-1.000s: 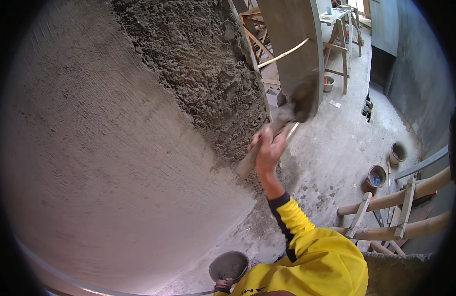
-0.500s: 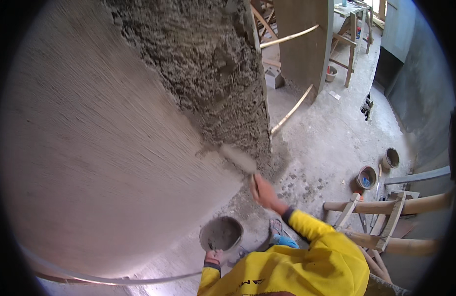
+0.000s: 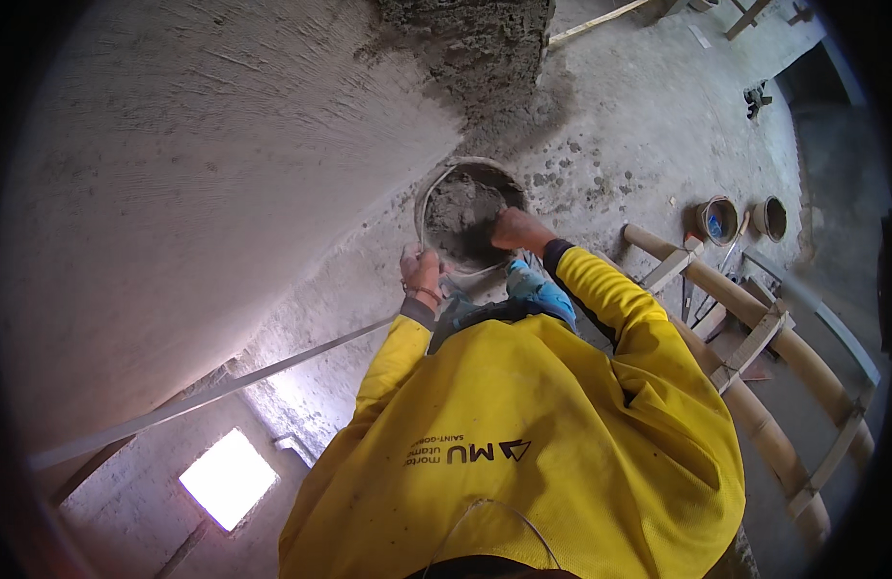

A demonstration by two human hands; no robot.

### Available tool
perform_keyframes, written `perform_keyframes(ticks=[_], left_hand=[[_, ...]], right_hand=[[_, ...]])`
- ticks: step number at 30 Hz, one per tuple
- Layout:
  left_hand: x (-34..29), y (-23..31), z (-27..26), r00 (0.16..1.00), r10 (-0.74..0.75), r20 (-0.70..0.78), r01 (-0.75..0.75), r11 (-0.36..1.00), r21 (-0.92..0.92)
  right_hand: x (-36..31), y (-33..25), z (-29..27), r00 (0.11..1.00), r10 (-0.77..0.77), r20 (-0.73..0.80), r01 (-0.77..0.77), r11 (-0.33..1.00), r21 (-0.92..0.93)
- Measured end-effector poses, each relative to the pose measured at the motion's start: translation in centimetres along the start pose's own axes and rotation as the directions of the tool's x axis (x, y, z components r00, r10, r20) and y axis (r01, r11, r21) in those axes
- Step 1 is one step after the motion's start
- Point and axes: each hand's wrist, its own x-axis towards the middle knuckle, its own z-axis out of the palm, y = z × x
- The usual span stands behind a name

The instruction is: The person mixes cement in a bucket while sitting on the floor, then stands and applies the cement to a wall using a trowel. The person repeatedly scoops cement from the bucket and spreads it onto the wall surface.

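A round bucket [image 3: 422, 207] of wet grey mortar [image 3: 462, 205] stands by the foot of the wall, in front of my legs. My left hand [image 3: 422, 270] is closed on the bucket's near left rim. Over the right side of the bucket, my right hand [image 3: 520, 232] is closed on the trowel seen in it half a second ago; its blade is now hidden or lost in the dark mortar. Smooth plaster [image 3: 224, 183] covers the wall at left, and a rough, darker strip of mortar [image 3: 475, 58] runs along its edge.
Bamboo poles with wooden crosspieces [image 3: 740, 304] form a frame at right. Beyond them stand two smaller buckets [image 3: 718, 221]. A long pale straight bar [image 3: 263, 372] lies at lower left. Mortar splatters dot the floor [image 3: 649, 135].
My right hand has left the wall's rough edge, where the trowel was on the plaster, and come down into the bucket. The view has tilted down. My left hand stays at the bucket.
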Motion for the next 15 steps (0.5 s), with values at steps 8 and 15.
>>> perform_keyframes(ticks=[8, 15], left_hand=[[-1.1, 2.9, 1.3, 0.999, 0.03, 0.041, -0.033, 0.996, 0.078], [4.4, 0.2, 1.3, 0.994, -0.105, 0.007, 0.105, 0.994, -0.011]], right_hand=[[-6.4, -1.0, -2.1, 0.99, 0.087, -0.108, -0.045, 0.939, 0.34], [-8.8, 2.1, -3.2, 0.955, 0.177, -0.239, -0.093, 0.941, 0.326]])
